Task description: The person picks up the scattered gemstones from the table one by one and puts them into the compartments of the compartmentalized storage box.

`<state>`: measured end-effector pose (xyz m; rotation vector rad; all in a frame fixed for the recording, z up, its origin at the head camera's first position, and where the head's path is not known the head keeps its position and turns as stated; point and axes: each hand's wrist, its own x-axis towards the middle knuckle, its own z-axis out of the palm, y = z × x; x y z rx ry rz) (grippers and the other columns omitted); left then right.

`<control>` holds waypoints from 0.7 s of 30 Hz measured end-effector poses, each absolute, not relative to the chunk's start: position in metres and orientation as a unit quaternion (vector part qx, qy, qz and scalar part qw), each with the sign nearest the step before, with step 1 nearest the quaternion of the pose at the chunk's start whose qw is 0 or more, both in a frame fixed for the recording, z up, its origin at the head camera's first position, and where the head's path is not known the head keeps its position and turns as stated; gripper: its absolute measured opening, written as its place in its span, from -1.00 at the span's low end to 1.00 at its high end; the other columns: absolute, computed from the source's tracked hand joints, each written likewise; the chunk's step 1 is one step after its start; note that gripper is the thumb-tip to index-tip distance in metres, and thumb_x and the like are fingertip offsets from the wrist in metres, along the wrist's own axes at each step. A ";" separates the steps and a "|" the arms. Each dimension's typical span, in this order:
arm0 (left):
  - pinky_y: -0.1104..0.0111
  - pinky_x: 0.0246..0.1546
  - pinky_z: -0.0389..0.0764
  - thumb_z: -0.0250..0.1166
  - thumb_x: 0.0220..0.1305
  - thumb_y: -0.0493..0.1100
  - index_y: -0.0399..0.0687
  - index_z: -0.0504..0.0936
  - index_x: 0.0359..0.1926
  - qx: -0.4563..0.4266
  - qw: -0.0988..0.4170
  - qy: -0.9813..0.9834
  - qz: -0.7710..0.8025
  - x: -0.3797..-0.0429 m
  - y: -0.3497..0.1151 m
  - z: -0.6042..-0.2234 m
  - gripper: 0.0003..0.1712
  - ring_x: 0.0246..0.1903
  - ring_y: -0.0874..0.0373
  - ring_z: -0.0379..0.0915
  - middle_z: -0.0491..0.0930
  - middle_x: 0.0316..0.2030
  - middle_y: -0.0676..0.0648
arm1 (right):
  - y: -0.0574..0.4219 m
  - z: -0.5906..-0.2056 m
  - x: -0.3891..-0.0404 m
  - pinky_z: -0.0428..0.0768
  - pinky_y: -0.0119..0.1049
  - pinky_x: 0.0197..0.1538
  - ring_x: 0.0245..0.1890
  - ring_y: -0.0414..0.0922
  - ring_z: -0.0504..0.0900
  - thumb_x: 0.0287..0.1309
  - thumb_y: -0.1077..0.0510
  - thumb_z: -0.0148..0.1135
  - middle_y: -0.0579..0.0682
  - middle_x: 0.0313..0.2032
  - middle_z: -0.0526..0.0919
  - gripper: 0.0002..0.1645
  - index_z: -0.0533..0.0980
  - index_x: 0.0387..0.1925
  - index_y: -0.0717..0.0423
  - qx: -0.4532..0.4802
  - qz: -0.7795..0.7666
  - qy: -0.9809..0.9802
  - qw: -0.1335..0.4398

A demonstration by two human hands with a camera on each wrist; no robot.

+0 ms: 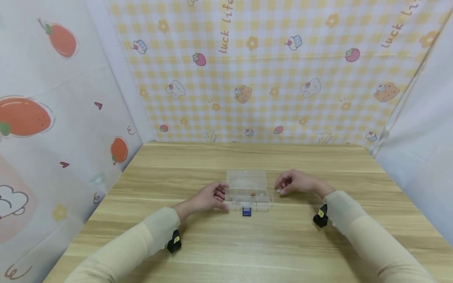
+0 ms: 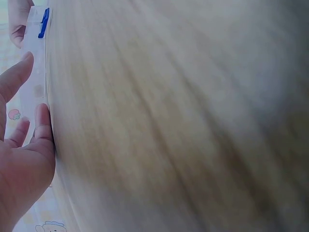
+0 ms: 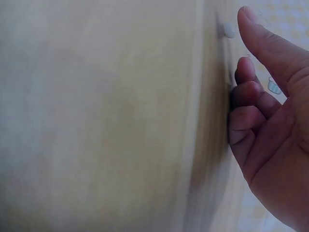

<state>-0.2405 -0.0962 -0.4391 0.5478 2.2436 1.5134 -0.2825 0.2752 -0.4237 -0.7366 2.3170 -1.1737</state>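
Observation:
A clear plastic compartment box (image 1: 246,198) lies on the wooden table with its lid (image 1: 246,179) swung back and its blue latch (image 1: 246,212) toward me. An orange-brown pill-like piece (image 1: 253,194) and a white one (image 1: 262,194) sit in separate compartments; small pale pieces in the front row are unclear. My left hand (image 1: 213,196) holds the box's left end, thumb at the front corner and fingers farther back. Right of the box, my right hand (image 1: 295,182) is low over the table beside a small white pill-like piece (image 3: 229,30), thumb and fingers apart.
The wooden table (image 1: 226,243) reaches back to a yellow checked curtain (image 1: 244,70). Printed white cloth hangs at the left. Black wrist devices (image 1: 320,216) sit under both sleeves.

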 end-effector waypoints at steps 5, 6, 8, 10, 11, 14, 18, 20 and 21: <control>0.30 -0.11 0.56 0.55 -0.11 -0.42 -0.34 0.37 0.22 0.194 0.190 0.800 0.536 -0.240 -0.096 -0.438 -0.17 -0.17 0.05 0.45 0.46 -0.06 -0.20 | 0.273 -0.426 -0.282 0.42 -0.37 -0.32 -0.36 -0.09 0.41 0.08 0.25 0.42 0.01 -0.39 0.51 -0.73 0.63 -0.14 0.20 -0.262 -0.416 0.843 0.217; 0.30 -0.11 0.56 0.55 -0.11 -0.42 -0.34 0.37 0.22 0.194 0.189 0.800 0.535 -0.240 -0.096 -0.438 -0.18 -0.17 0.05 0.45 0.46 -0.06 -0.20 | 0.273 -0.426 -0.281 0.42 -0.38 -0.32 -0.36 -0.10 0.41 0.08 0.25 0.42 0.01 -0.39 0.51 -0.74 0.63 -0.15 0.19 -0.260 -0.415 0.844 0.216; 0.29 -0.10 0.56 0.54 -0.11 -0.42 -0.34 0.37 0.22 0.192 0.189 0.800 0.536 -0.239 -0.096 -0.437 -0.18 -0.16 0.04 0.45 0.46 -0.05 -0.20 | 0.272 -0.426 -0.281 0.42 -0.38 -0.32 -0.36 -0.09 0.41 0.07 0.26 0.42 0.01 -0.39 0.51 -0.74 0.62 -0.15 0.21 -0.261 -0.416 0.845 0.215; 0.29 -0.10 0.56 0.54 -0.11 -0.43 -0.34 0.38 0.22 0.191 0.189 0.800 0.537 -0.239 -0.096 -0.437 -0.18 -0.17 0.04 0.45 0.46 -0.05 -0.20 | 0.272 -0.426 -0.280 0.42 -0.38 -0.32 -0.36 -0.09 0.40 0.07 0.28 0.41 0.02 -0.40 0.50 -0.73 0.62 -0.15 0.23 -0.262 -0.414 0.845 0.213; 0.30 -0.11 0.56 0.54 -0.11 -0.43 -0.34 0.37 0.22 0.191 0.188 0.800 0.536 -0.239 -0.096 -0.437 -0.18 -0.17 0.04 0.45 0.46 -0.06 -0.20 | 0.272 -0.426 -0.279 0.42 -0.38 -0.32 -0.36 -0.09 0.40 0.07 0.28 0.41 0.02 -0.40 0.50 -0.73 0.62 -0.15 0.23 -0.260 -0.413 0.847 0.213; 0.28 -0.10 0.56 0.53 -0.11 -0.44 -0.35 0.37 0.22 0.192 0.189 0.798 0.539 -0.238 -0.095 -0.436 -0.17 -0.16 0.02 0.44 0.45 -0.05 -0.21 | 0.271 -0.428 -0.279 0.40 -0.39 -0.33 -0.37 -0.10 0.39 0.08 0.28 0.41 0.02 -0.41 0.49 -0.74 0.62 -0.15 0.23 -0.262 -0.412 0.849 0.204; 0.28 -0.09 0.56 0.54 -0.11 -0.43 -0.35 0.36 0.23 0.194 0.189 0.798 0.539 -0.238 -0.096 -0.436 -0.17 -0.15 0.02 0.44 0.45 -0.05 -0.21 | 0.271 -0.431 -0.279 0.38 -0.41 -0.36 -0.41 -0.13 0.38 0.09 0.27 0.40 -0.01 -0.44 0.48 -0.75 0.62 -0.16 0.24 -0.267 -0.415 0.848 0.193; 0.30 -0.09 0.56 0.54 -0.11 -0.42 -0.34 0.37 0.22 0.195 0.189 0.799 0.536 -0.239 -0.096 -0.437 -0.17 -0.16 0.03 0.44 0.45 -0.05 -0.20 | 0.271 -0.432 -0.280 0.38 -0.42 -0.38 -0.43 -0.15 0.38 0.09 0.27 0.40 -0.02 -0.46 0.47 -0.76 0.62 -0.17 0.24 -0.263 -0.416 0.849 0.192; 0.30 -0.09 0.56 0.54 -0.11 -0.42 -0.34 0.37 0.22 0.195 0.190 0.799 0.536 -0.239 -0.096 -0.437 -0.17 -0.16 0.04 0.44 0.45 -0.05 -0.20 | 0.270 -0.433 -0.280 0.38 -0.42 -0.38 -0.43 -0.15 0.38 0.09 0.27 0.41 -0.02 -0.46 0.47 -0.76 0.62 -0.18 0.23 -0.261 -0.414 0.851 0.191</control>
